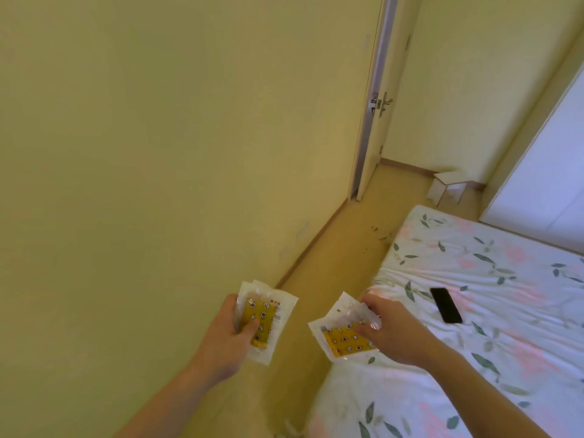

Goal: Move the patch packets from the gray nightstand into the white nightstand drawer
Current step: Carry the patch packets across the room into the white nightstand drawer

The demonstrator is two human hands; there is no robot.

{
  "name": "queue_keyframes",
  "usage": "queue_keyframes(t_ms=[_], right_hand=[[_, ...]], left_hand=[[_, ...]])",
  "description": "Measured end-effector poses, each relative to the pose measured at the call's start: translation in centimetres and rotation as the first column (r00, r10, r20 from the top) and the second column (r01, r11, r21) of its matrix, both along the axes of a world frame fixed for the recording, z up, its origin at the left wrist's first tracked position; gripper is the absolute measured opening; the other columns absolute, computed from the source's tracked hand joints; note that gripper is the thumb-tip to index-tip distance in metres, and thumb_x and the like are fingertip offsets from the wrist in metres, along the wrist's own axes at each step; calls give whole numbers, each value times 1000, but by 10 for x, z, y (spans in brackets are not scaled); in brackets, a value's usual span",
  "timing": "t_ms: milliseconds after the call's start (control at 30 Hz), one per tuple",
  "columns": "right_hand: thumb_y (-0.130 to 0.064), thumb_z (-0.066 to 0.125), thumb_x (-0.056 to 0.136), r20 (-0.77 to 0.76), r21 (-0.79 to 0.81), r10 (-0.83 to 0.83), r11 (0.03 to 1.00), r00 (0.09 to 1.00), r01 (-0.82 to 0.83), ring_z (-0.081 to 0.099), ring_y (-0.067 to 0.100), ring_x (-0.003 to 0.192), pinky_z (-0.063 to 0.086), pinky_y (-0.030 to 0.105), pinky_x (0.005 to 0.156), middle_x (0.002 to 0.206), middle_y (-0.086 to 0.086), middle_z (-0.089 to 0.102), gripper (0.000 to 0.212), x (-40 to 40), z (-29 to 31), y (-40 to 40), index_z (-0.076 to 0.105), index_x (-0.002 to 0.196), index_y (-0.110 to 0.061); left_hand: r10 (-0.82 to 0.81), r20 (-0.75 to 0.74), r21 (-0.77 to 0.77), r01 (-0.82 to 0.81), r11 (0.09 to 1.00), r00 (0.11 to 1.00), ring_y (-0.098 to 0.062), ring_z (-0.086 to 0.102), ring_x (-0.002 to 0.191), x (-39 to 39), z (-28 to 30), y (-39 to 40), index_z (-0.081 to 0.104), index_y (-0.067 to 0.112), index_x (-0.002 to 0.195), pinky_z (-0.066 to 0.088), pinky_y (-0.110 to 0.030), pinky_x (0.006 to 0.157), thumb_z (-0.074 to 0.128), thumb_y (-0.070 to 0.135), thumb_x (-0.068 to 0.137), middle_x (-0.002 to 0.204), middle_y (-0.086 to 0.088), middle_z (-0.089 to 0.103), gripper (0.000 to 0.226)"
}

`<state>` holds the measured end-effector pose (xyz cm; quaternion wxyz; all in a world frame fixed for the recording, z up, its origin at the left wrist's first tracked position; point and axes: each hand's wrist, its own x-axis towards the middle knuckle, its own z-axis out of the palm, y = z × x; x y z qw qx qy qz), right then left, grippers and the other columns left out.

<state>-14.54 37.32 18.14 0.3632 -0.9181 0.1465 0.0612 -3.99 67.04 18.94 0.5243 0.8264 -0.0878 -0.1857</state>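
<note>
My left hand [229, 335] grips a clear patch packet [268, 314] with a yellow patterned patch inside, thumb across its front. It looks like more than one packet stacked, edges fanned at the top. My right hand [390, 330] pinches another clear packet [339, 338] with the same yellow patch, held over the gap between wall and bed. Neither nightstand is in view.
A bed [493, 279] with floral sheets fills the lower right, a black phone [445, 305] lying on it. A narrow strip of floor [341, 248] runs between the wall and bed toward a door [377, 121] standing ajar. A small white stool [447, 184] stands beyond.
</note>
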Motion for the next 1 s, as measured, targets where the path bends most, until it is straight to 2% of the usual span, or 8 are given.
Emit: queue_keyframes(t_ms=[133,267,400,533,633,733,800,1000], right_hand=[[-28,71,92,-29,25,-77,997,997,78,69,2,88,61,31,79,97,-16,70,18,29,5,14,61,98,-42],[-27,70,93,-48,29,-171,985,984,172,70,4,92,61,30,81,105,-13,70,19,56,12,7,65,111,-32],[-25,70,94,-65,31,-248,968,967,250,69,3,92,60,26,79,103,-16,70,23,83,13,-11,64,115,-30],[-26,69,95,-50,57,-325,943,945,327,71,4,91,62,30,82,100,-17,71,19,120,11,-41,64,111,-33],[-26,70,94,-28,73,-386,919,922,387,71,2,87,62,28,75,95,-14,71,15,154,6,-78,65,106,-34],[-23,70,95,-26,84,-425,901,905,425,67,-10,79,52,13,61,93,-15,70,16,178,9,-110,64,106,-33],[-23,69,96,-26,84,-466,881,884,466,63,-15,74,47,9,58,91,-16,68,16,197,9,-144,63,107,-32],[-25,68,94,3,87,-574,816,819,572,70,2,80,54,20,63,95,-12,72,17,249,23,-253,64,106,-37]], left_hand=[[-81,0,-29,81,996,997,1,67,72,59,7,-3,56,15,108,51,-15,61,60,7,100,92,1,70,12],[-167,-3,-66,167,984,986,0,68,76,112,13,-29,56,15,110,51,-14,61,61,7,99,95,1,71,15],[-233,-13,-107,230,967,972,-2,71,82,154,16,-57,55,18,111,53,-14,63,61,5,99,97,1,73,18],[-317,-35,-123,310,943,948,-10,73,90,208,16,-96,55,19,113,57,-19,68,59,3,99,102,7,75,21],[-365,-37,-132,357,925,930,-10,74,90,255,13,-149,55,21,113,57,-19,67,59,3,99,102,6,75,23],[-406,-55,-133,396,909,912,-8,73,89,287,15,-203,56,22,113,57,-19,66,59,3,99,101,5,75,24],[-443,-57,-122,434,892,895,-8,73,91,315,15,-251,56,23,114,57,-21,68,60,4,99,103,5,75,24],[-507,-39,-159,495,854,861,1,71,82,387,25,-384,58,21,112,55,-15,63,61,3,98,101,6,73,24]])
